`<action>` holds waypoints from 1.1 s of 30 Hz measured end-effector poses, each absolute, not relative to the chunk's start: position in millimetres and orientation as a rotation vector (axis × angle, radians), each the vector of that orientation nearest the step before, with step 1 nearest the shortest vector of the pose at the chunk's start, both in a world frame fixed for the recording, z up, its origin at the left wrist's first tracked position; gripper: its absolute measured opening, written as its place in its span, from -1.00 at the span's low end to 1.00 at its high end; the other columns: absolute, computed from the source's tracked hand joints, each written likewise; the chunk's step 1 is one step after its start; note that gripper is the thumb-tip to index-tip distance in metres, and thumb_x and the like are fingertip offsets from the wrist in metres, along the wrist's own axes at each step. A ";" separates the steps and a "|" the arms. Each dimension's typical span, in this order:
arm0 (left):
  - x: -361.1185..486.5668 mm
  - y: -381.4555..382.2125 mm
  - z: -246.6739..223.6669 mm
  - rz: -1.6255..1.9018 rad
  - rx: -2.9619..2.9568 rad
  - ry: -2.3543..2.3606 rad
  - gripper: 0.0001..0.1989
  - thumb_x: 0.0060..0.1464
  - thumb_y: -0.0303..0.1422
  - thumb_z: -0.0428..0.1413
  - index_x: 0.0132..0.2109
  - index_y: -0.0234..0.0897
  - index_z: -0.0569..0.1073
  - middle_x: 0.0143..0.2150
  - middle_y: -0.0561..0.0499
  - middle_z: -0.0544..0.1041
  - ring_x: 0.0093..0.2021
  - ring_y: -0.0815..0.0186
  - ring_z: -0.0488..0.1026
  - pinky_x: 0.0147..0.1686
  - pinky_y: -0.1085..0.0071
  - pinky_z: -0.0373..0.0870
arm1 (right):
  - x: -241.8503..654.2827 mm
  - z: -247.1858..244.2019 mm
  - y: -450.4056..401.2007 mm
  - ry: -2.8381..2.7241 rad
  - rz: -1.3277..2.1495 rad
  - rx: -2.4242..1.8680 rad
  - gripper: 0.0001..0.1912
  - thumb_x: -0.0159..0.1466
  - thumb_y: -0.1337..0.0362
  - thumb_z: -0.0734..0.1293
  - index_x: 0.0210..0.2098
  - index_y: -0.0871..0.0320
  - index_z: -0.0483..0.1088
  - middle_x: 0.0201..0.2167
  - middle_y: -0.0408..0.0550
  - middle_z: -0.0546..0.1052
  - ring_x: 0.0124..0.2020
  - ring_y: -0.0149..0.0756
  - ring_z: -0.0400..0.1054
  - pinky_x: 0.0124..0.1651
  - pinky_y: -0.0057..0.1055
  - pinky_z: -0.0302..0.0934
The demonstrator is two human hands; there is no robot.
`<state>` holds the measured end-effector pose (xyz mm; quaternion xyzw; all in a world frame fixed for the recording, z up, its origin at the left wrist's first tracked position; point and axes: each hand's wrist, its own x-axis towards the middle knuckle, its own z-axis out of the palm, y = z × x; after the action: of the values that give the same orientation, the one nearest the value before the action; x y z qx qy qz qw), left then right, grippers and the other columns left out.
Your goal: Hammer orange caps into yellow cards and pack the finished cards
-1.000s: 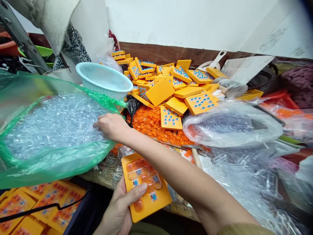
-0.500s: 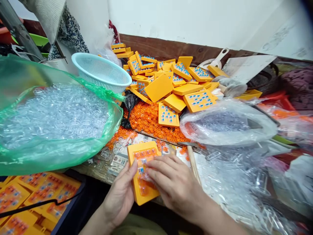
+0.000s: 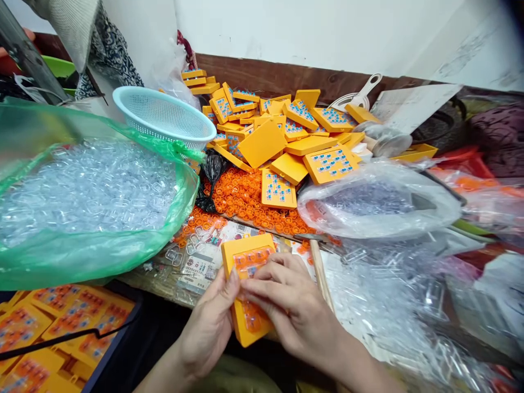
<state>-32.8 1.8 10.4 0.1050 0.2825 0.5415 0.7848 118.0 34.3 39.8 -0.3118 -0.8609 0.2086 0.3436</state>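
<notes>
The left hand [image 3: 208, 327] grasps a yellow rectangular plastic case [image 3: 250, 315] near a white paper sheet [image 3: 200, 273], its print too small to read; the right hand [image 3: 297, 308], half-curled, touches the case, any pinched piece hidden.

Lighting is bright overall; the far white wall [image 3: 319, 33] reads palest. Small glints mark the yellow case [image 3: 248, 322]. Glare streaks the clear plastic [image 3: 380, 295] at right. Deep shadow lies beneath the worktop [image 3: 161, 289]. Outer edges appear stretched and blurred.
</notes>
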 end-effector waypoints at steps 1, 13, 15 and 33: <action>-32.2 1.0 10.2 1.168 0.249 0.582 -0.47 0.18 -0.32 0.08 0.27 -0.22 0.18 0.09 -0.13 0.48 0.15 0.13 0.35 0.24 0.18 0.10 | 116.9 40.7 33.1 -2.215 0.532 -0.824 -0.77 0.22 0.50 0.25 -0.20 0.16 0.47 -0.40 -0.06 0.45 -0.27 -0.25 0.24 -0.21 -0.26 0.21; -36.0 -3.4 5.6 1.189 0.453 0.629 -0.40 0.16 -0.30 0.10 0.30 -0.13 0.10 0.15 -0.15 0.41 0.16 0.05 0.32 0.16 0.15 0.23 | 105.9 23.6 27.4 -1.715 0.876 -1.187 -0.38 0.14 0.22 0.39 0.11 -0.16 0.07 0.19 -0.05 0.08 0.25 -0.07 -0.02 0.19 0.00 0.07; -34.5 -5.3 1.3 1.203 0.536 0.676 -0.42 0.18 -0.28 0.08 0.29 -0.13 0.09 0.17 -0.14 0.39 0.18 0.06 0.30 0.16 0.18 0.25 | 104.2 21.8 30.2 -1.609 1.064 -1.182 -0.28 0.11 0.23 0.41 0.15 -0.20 0.00 0.17 -0.08 0.13 0.21 -0.11 0.08 0.16 -0.06 0.14; -28.3 10.5 8.1 1.070 0.187 0.725 -0.34 0.14 -0.42 0.10 0.32 -0.11 0.04 -0.05 -0.11 0.57 0.01 0.11 0.48 0.10 0.14 0.34 | 241.1 4.4 62.8 -2.017 -0.249 -1.871 -0.64 0.20 0.52 0.18 -0.15 0.16 0.52 -0.14 0.13 0.53 -0.07 0.04 0.35 -0.09 0.00 0.22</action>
<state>-28.3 10.5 8.1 0.0868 0.3371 0.4979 0.7943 241.1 62.8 4.4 -0.6652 -0.7171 -0.0885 0.1886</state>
